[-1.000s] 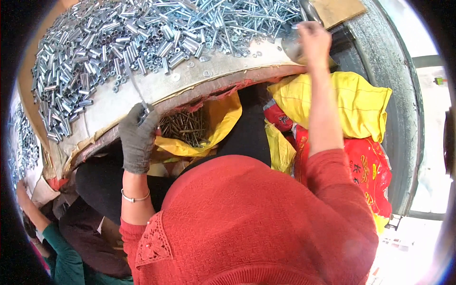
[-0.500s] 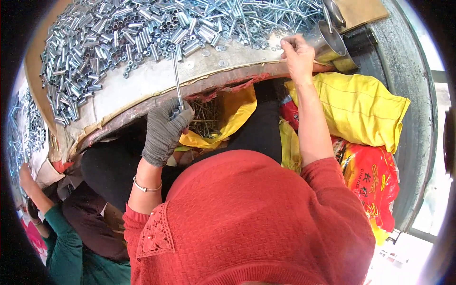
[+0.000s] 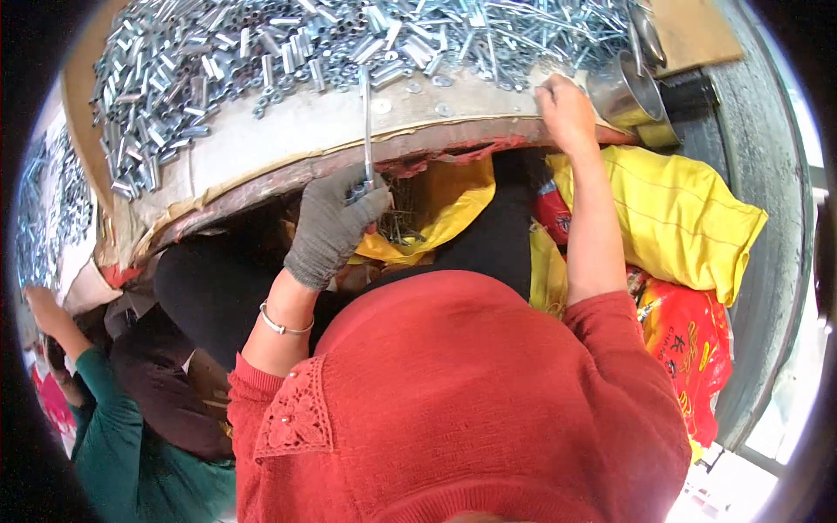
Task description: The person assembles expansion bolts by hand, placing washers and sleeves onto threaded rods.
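My left hand [image 3: 338,225], in a grey knit glove, is closed round the lower end of a long metal bolt [image 3: 367,131]. The bolt stands almost upright in the picture, its far end over the front of the table beside the heaped parts. My right hand [image 3: 568,113] is bare and curled closed at the table's front edge. Its fingertips are turned away, so what they hold, if anything, is hidden. Near it lie loose washers [image 3: 443,109] and a heap of thin metal bolts [image 3: 523,39]. Metal sleeves [image 3: 218,65] are piled to the left.
A metal cup [image 3: 629,94] lies tilted right of my right hand. Below the table edge hang an open yellow bag [image 3: 453,213] with metal pieces inside, a folded yellow sack [image 3: 671,218] and a red package [image 3: 689,349]. At far left another person's arm [image 3: 65,327] reaches to a table.
The bolt in my left hand has swung more upright and sits further right. My right hand's fingers have curled in tighter. The whole view has shifted slightly.
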Motion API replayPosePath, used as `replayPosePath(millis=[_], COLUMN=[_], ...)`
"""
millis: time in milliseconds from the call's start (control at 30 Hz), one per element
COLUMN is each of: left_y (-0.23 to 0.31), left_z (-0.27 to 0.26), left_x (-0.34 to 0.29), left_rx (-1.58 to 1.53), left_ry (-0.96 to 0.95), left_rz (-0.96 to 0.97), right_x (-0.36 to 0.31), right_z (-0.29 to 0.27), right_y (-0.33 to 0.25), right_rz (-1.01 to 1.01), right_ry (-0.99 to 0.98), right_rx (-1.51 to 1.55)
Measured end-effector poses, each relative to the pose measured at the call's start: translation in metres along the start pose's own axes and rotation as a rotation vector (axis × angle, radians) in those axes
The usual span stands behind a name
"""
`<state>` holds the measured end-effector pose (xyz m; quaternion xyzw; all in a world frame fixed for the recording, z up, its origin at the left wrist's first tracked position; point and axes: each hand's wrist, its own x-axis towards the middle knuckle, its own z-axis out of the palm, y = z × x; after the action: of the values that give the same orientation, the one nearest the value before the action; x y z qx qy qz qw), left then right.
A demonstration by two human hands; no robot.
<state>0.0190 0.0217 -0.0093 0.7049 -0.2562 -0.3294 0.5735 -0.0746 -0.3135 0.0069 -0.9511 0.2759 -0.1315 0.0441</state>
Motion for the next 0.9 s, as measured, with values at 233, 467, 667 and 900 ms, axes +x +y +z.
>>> replayPosePath(millis=[233, 467, 667, 900], left_y=[-0.005, -0.005, -0.004, -0.015], left_z=[-0.002, -0.008, -0.005, -0.015], left_x=[-0.002, -0.004, -0.005, 0.000], left_rx=[0.009, 0.014, 0.024, 0.558], left_ry=[0.016, 0.035, 0.043, 0.171], left_rz=[0.015, 0.076, 0.050, 0.178], right_x=[-0.018, -0.034, -0.033, -0.017], right_z=[0.007, 0.019, 0.025, 0.009], right_y=[-0.086, -0.111, -0.116, -0.126], right_rz=[-0.313, -0.366, -0.556, -0.364], right_ry=[-0.075, -0.024, 0.120, -0.021], right_rx=[0.533, 0.135, -0.017, 0.294])
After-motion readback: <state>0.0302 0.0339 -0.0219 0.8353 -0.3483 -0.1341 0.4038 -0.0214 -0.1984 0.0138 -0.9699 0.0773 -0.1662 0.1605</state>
